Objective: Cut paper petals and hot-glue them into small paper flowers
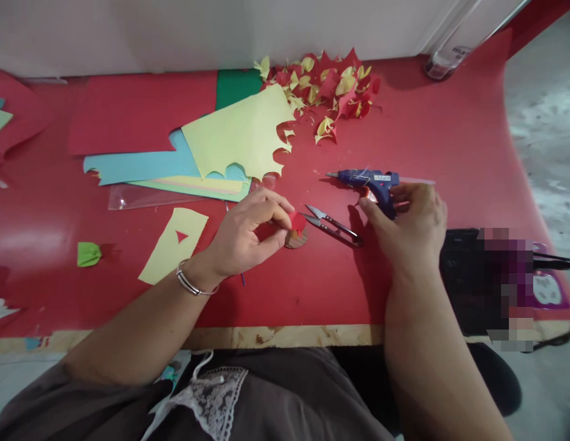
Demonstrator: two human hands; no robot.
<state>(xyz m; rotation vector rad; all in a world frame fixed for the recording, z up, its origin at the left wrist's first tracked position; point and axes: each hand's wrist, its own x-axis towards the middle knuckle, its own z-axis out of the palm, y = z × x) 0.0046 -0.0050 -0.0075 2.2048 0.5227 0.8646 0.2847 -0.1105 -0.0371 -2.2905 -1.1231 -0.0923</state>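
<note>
Between thumb and fingertips, my left hand (250, 231) pinches a small red paper piece (297, 220). Just below that piece is a small round brown disc (295, 239), partly covered by it; whether they touch I cannot tell. My right hand (411, 220) is closed about the handle of a blue glue gun (365, 177), thumb beside the orange trigger. The gun's nozzle points left, and a clear glue stick sticks out of its back. Thread snips (335, 226) lie between my two hands, blades toward the left hand.
Cut red and yellow paper shapes (331, 86) are heaped at the back. Yellow (239, 131), blue (142, 166) and red sheets (142, 113) lie left of them. A green paper piece (89, 253) lies left, a bottle (445, 61) back right, a dark object (464, 282) front right.
</note>
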